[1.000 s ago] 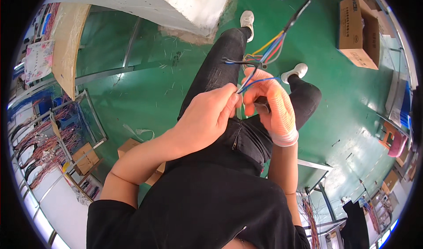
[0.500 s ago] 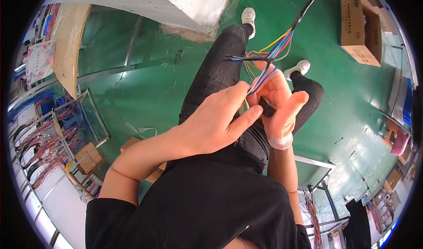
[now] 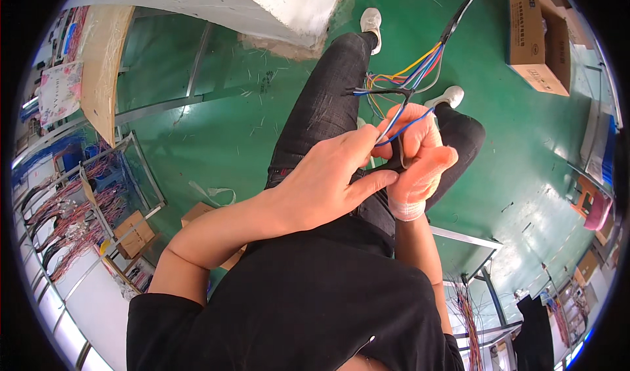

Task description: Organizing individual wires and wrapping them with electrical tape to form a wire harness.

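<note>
Just right of the frame's centre, the bare left hand point(image 3: 328, 180) pinches a blue wire point(image 3: 401, 127) between thumb and forefinger. The right hand point(image 3: 420, 157), in an orange glove, is closed around the bundle of coloured wires point(image 3: 410, 75), which fans out above both hands and runs to the upper right as a black cable point(image 3: 462, 6).

Factory workshop for wiring work: green painted floor point(image 3: 223, 128) with wire scraps, racks of wire bundles point(image 3: 72, 220) at 8 o'clock, cardboard box point(image 3: 538, 36) at 1 o'clock, metal frame tables point(image 3: 472, 253) at 4 o'clock.
</note>
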### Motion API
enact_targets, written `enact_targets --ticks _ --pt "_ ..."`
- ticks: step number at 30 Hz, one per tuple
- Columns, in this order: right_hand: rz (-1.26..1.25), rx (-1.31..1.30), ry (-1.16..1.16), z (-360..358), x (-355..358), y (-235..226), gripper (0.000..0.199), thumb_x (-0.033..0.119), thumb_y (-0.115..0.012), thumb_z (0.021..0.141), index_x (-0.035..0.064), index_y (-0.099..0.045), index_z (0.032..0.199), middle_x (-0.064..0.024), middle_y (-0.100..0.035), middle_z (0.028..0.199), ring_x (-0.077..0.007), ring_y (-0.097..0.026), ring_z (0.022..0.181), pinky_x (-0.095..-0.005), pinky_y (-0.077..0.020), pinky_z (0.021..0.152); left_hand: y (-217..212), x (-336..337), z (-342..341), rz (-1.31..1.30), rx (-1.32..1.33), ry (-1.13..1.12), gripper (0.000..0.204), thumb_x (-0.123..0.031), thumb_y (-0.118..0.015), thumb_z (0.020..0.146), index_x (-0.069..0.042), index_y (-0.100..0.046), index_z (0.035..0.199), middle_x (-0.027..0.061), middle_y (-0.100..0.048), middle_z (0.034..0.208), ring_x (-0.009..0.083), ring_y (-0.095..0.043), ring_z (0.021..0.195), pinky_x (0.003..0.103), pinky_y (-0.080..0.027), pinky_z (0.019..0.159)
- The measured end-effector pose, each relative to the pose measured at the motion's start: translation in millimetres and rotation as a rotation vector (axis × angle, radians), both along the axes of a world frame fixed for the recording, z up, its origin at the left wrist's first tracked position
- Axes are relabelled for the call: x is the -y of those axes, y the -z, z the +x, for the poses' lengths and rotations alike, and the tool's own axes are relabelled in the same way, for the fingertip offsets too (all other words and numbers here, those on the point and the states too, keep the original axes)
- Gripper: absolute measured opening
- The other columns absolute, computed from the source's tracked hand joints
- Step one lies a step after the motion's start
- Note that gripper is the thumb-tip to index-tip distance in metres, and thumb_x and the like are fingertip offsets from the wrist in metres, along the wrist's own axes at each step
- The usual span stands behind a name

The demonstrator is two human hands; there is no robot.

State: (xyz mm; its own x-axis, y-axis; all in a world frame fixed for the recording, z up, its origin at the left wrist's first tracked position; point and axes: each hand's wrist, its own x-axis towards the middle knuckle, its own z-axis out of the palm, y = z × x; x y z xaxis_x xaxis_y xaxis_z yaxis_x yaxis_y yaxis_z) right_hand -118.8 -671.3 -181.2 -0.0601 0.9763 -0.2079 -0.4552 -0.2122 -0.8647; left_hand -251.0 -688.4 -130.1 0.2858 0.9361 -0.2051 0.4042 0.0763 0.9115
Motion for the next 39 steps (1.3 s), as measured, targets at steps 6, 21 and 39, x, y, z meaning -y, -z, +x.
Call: enact_targets --ticks 6,21,39 --pt "0.096 0.303 -0.099 8 -1 6 0.072 0.074 -0.01 0.086 0.0088 -0.031 0.066 -0.0103 -0.055 0.084 -0.0117 -0.047 0.064 -0.0229 -0.0398 0.055 -2 -1 -2 -0.026 0.051 -0.01 0.023 -0.013 -0.068 0.085 0.001 -0.052 0.092 0.006 -0.042 0.061 0.0144 -0.038 0.051 0.03 -0.035 0.05" --pt "0.027 0.103 -0.195 12 -3 2 0.066 0.066 -0.03 0.092 0.0064 -0.04 0.066 -0.0089 -0.055 0.078 -0.012 -0.049 0.063 -0.0227 -0.0376 0.057 1 -5 -6 0.099 0.011 0.12 0.016 -0.007 -0.062 0.086 0.0 -0.048 0.086 0.0132 -0.051 0.071 0.0301 -0.051 0.059 0.036 -0.041 0.054" --pt "-0.124 0.035 -0.159 5 1 -7 0.071 0.072 -0.013 0.089 0.0083 -0.029 0.062 -0.01 -0.053 0.083 -0.0128 -0.045 0.066 -0.0233 -0.0363 0.067 -9 -14 -17 -0.116 -0.044 0.071 0.026 -0.015 -0.064 0.089 0.001 -0.044 0.084 0.0135 -0.053 0.066 0.0197 -0.048 0.051 0.032 -0.041 0.051"
